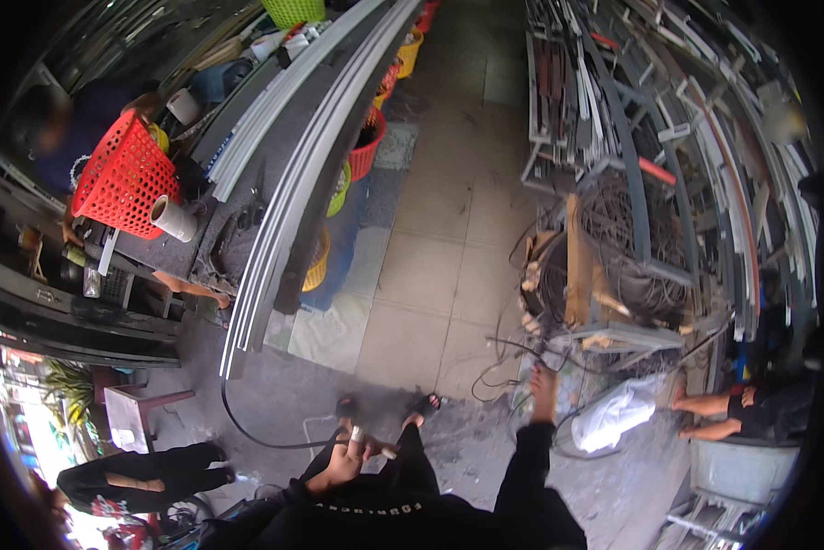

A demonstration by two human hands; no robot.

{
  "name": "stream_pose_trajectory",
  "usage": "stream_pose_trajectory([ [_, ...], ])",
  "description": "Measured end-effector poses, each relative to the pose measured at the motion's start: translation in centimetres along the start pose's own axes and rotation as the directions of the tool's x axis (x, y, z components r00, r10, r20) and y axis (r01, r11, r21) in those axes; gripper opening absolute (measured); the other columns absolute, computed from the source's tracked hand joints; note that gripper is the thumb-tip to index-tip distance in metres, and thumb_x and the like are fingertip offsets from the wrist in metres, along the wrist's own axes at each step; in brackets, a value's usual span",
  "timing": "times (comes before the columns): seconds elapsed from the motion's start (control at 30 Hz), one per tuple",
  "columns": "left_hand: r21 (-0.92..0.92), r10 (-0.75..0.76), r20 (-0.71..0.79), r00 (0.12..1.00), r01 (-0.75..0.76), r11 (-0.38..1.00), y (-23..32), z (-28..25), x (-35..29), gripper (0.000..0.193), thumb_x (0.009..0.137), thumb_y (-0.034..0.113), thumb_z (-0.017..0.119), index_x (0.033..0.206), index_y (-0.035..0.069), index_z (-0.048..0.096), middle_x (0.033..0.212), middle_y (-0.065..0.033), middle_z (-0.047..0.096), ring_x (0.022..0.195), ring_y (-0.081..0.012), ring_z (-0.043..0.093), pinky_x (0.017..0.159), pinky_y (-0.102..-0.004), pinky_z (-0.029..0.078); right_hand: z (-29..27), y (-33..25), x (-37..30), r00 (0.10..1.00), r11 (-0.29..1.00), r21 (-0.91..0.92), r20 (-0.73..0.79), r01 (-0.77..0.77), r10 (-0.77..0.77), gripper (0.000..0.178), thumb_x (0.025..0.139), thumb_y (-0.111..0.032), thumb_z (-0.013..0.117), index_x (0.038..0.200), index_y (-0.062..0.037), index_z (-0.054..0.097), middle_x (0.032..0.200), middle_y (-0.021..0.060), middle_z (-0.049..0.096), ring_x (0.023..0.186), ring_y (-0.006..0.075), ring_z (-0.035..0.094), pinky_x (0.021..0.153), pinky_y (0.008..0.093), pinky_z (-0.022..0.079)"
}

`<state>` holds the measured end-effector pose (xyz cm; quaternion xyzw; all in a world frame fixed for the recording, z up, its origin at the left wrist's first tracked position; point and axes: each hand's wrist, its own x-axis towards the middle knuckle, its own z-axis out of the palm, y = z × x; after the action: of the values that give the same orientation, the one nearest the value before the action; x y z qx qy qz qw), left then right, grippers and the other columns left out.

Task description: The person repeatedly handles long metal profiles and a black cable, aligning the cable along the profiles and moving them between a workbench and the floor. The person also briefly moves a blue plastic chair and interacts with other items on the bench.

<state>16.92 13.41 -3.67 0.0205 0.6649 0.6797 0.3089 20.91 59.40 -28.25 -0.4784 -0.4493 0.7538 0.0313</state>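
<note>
My left hand point(343, 460) is closed in front of my body, its fingers around a black rubber strip point(256, 433). From there the strip curves left and up to the near ends of long white-and-grey metal profiles point(274, 266), which lie along the edge of a dark workbench point(178, 258). Something pale shows at the fingertips of this hand, too small to name. My right arm reaches out ahead, and my right hand point(542, 383) looks closed on loose black strip beside a large tangled coil point(549, 284); its fingers are slightly blurred.
Racks of long metal bars point(646, 174) line the right side. On the bench are a red basket point(128, 179) and a white roll point(174, 218). Coloured baskets point(368, 145) stand beneath it. A white plastic bag point(616, 414) lies on the floor. Other people are at left and right.
</note>
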Motion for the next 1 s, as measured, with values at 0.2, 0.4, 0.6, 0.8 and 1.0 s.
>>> stream_pose_trajectory([
  [0.2, -0.064, 0.05, -0.012, 0.999, -0.051, 0.997, -2.3, 1.0, 2.1, 0.049, 0.102, 0.02, 0.025, 0.06, 0.001, 0.042, 0.063, -0.0096, 0.05, 0.069, -0.0234, 0.055, 0.071, -0.0348, 0.044, 2.3, -8.4, -15.5, 0.925, 0.976, -0.136, -0.319, 0.171, -0.206, 0.023, 0.086, -0.018, 0.047, 0.074, -0.0005, 0.057, 0.044, 0.0002, 0.038, 0.031, 0.0092, 0.031, 0.029, 0.0257, 0.019],
  [0.4, 0.006, -0.039, -0.049, 0.998, 0.04, 0.999, -3.0, 1.3, 3.1, 0.047, 0.102, 0.023, 0.026, 0.062, 0.003, 0.042, 0.064, -0.0082, 0.05, 0.064, -0.02, 0.05, 0.068, -0.0339, 0.043, 4.4, -14.5, -25.2, 0.902, 0.725, -0.662, -0.177, 0.187, -0.395, 0.026, 0.09, -0.018, 0.049, 0.071, -0.0023, 0.056, 0.043, -0.0015, 0.038, 0.032, 0.0084, 0.031, 0.033, 0.0259, 0.021],
  [0.6, -0.01, 0.071, 0.007, 0.997, -0.071, 0.997, -3.5, 0.2, 4.5, 0.052, 0.101, 0.029, 0.023, 0.064, -0.001, 0.043, 0.066, -0.0137, 0.051, 0.074, -0.0292, 0.061, 0.052, -0.0327, 0.052, 5.4, -15.1, -27.8, 0.901, 0.954, -0.163, -0.32, 0.252, -0.293, 0.025, 0.087, -0.019, 0.054, 0.066, -0.0063, 0.052, 0.044, -0.0034, 0.034, 0.032, 0.0059, 0.024, 0.033, 0.0252, 0.017],
  [0.8, -0.026, -0.021, 0.093, 0.995, 0.023, 0.999, -3.0, -1.0, 4.7, 0.051, 0.101, 0.032, 0.026, 0.071, -0.001, 0.051, 0.083, -0.0143, 0.062, 0.078, -0.0218, 0.058, 0.065, -0.0295, 0.047, 1.1, -4.4, -21.3, 0.699, 0.385, -0.853, -0.034, 0.351, -0.714, 0.011, 0.074, -0.004, 0.052, 0.076, -0.0002, 0.063, 0.062, 0.0162, 0.059, 0.055, 0.0305, 0.056, 0.053, 0.0403, 0.044],
  [1.0, -0.014, -0.045, 0.206, 0.977, 0.049, 0.999, -2.4, -1.1, 3.8, 0.051, 0.101, 0.035, 0.026, 0.076, -0.001, 0.052, 0.088, -0.0176, 0.062, 0.075, -0.0232, 0.064, 0.053, -0.0287, 0.05, -1.5, 1.3, -17.3, 0.533, -0.261, -0.957, 0.287, 0.125, -0.796, 0.027, 0.09, -0.016, 0.049, 0.071, -0.0019, 0.061, 0.056, 0.0087, 0.053, 0.051, 0.0184, 0.053, 0.048, 0.0318, 0.038],
])
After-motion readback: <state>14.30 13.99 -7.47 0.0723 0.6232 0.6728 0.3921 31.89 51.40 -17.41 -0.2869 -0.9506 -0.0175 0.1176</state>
